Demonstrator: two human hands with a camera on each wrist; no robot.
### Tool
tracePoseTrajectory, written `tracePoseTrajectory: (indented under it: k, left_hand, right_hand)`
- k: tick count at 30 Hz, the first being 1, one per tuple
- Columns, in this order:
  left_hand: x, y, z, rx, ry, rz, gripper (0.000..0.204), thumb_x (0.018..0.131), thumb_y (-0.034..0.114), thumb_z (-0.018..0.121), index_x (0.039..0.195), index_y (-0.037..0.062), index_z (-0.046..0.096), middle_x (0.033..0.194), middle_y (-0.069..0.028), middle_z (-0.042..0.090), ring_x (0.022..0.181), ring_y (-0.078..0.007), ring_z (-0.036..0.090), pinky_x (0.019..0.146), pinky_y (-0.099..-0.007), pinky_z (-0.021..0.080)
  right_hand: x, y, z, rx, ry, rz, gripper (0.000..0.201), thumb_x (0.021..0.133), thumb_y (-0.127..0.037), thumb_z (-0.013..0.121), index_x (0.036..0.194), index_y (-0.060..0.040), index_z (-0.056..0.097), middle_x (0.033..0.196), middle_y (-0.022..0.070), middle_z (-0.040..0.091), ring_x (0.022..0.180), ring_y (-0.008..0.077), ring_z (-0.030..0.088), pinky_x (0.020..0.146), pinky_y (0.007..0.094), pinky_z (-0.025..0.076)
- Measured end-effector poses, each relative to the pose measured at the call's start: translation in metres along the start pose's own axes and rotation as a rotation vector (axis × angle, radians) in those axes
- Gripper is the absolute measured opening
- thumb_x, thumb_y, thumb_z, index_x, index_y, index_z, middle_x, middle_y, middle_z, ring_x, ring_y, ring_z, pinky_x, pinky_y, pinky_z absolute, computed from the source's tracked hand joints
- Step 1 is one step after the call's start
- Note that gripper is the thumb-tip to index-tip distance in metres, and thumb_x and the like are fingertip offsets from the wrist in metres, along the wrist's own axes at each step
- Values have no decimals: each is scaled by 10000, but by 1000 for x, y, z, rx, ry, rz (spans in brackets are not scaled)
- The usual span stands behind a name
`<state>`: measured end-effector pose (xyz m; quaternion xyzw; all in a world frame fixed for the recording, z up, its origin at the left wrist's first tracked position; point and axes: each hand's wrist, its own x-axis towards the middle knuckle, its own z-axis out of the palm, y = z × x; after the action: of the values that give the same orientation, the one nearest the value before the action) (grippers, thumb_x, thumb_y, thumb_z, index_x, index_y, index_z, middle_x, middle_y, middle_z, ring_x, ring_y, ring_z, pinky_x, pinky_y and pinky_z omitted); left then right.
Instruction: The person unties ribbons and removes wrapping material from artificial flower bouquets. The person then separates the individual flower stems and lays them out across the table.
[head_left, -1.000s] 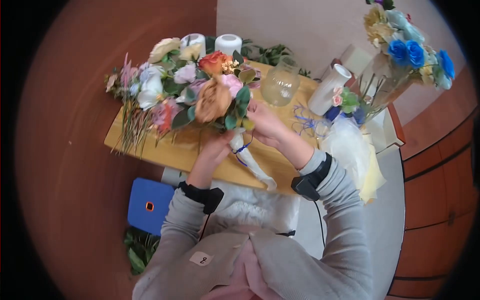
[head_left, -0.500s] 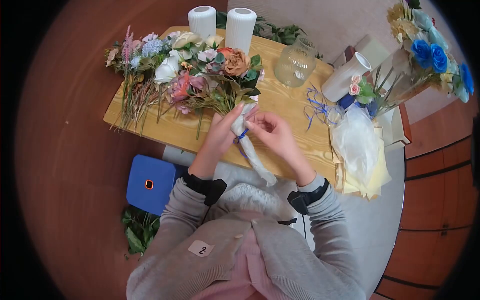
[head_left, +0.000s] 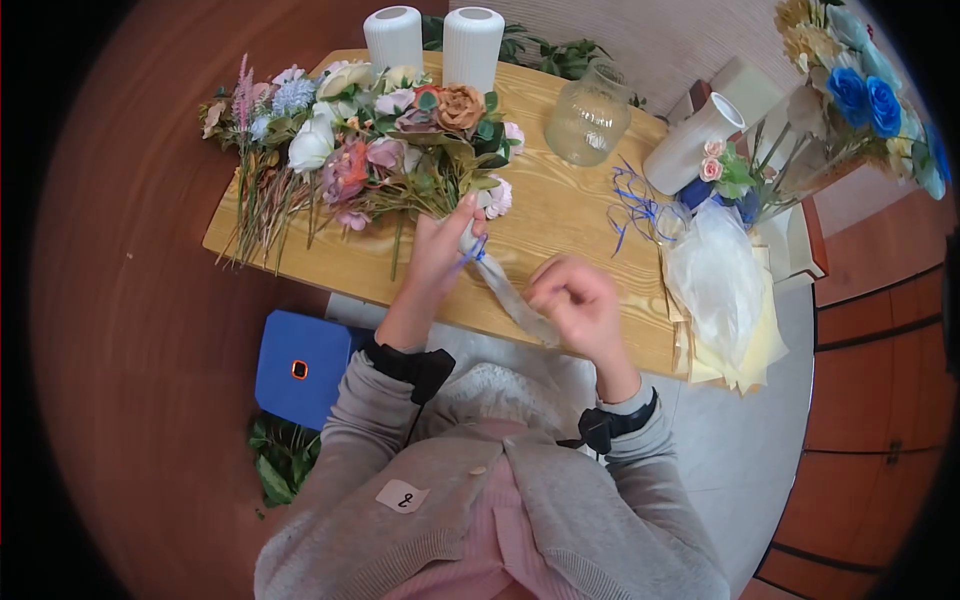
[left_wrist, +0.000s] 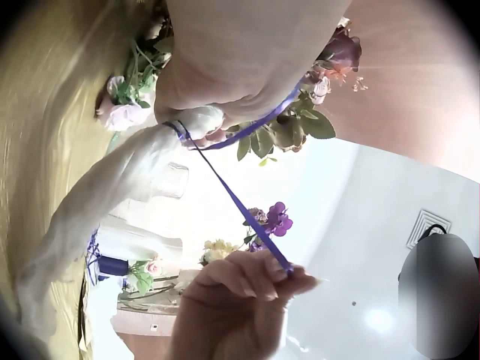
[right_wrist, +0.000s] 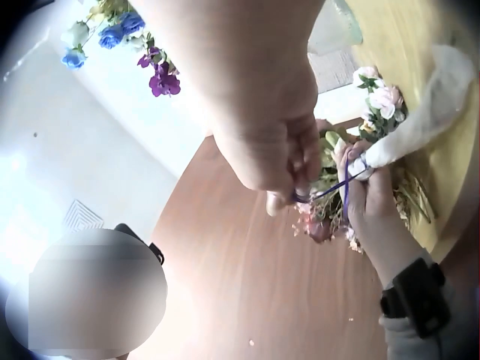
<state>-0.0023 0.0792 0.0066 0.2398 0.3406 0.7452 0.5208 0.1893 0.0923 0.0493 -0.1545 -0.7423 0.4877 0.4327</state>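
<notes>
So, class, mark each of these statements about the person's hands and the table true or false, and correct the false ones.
1. The left hand grips the bouquet near its white wrapping. True.
2. The right hand pinches a green leaf. False: it pinches the end of a blue-purple ribbon.
3. Two white ribbed vases stand upright at the table's far side. True.
4. In the head view, the blue roses are left of the clear glass vase. False: they are right of it.
</notes>
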Motion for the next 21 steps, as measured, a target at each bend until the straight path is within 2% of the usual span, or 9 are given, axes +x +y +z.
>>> tracePoseTrajectory:
  k: [1,2,4,5,7,8,10,16,21]
  left_hand:
    - [0,0,1,23,5,-1,138,908,162,578,929,38,522,760,-34,522,625,-98,472,578,-267,429]
    - [0,-1,3,25,5,-2,138,908,162,578,929,38,522,760,-34,522,625,-98,472,578,-267,429]
    - [0,-5,7,-16,27,-42,170,905,198,588,867,41,533,720,-30,524,630,-112,492,570,-265,428]
    - [1,-6,7,-15,24,-46,170,905,198,588,867,41,533,720,-30,524,630,-112,492,570,-265,428]
    - [3,-8,8,-74,-13,-8,196,901,219,598,832,48,529,710,-22,517,620,-111,493,569,-265,428]
    - [2,-6,9,-75,-12,-8,196,901,219,598,832,48,529,710,-22,517,620,-111,493,569,-265,428]
    - [-2,-1,11,-76,-53,-75,199,901,220,599,846,46,521,709,-19,518,621,-106,495,567,-258,428]
    - [-2,-6,18,-5,-63,-32,183,904,197,591,957,56,487,729,-12,510,643,-98,506,571,-246,437]
    - [3,-18,15,17,-53,-25,173,911,168,573,996,64,464,749,-14,504,648,-102,511,579,-249,446]
  right_hand:
    - [1,-9,-1,-137,-281,-99,23,826,-6,582,847,-16,585,785,51,626,721,146,594,637,283,467]
    - [3,-16,2,-137,-279,-98,23,826,-6,582,847,-16,585,785,51,626,721,146,594,637,283,467]
    - [5,-27,7,-100,-649,9,67,815,-7,593,869,-14,632,811,83,645,716,147,617,632,264,480]
    - [4,-28,8,-101,-644,11,67,815,-7,593,869,-14,632,811,83,645,716,147,617,632,264,480]
    - [3,-28,7,195,-314,426,63,817,-49,623,871,-34,654,799,88,636,698,200,619,607,287,484]
    - [5,-16,5,194,-314,426,63,817,-49,623,871,-34,654,799,88,636,698,200,619,607,287,484]
    - [14,14,1,-412,1,59,127,788,-103,650,909,-65,646,790,92,616,680,262,612,601,343,482]
    - [13,32,6,-666,-97,-260,129,775,-110,655,902,-91,649,790,71,616,612,269,605,518,349,472]
    - [12,26,4,-759,-141,-333,155,752,-85,666,904,-79,639,797,72,620,628,260,612,505,335,473]
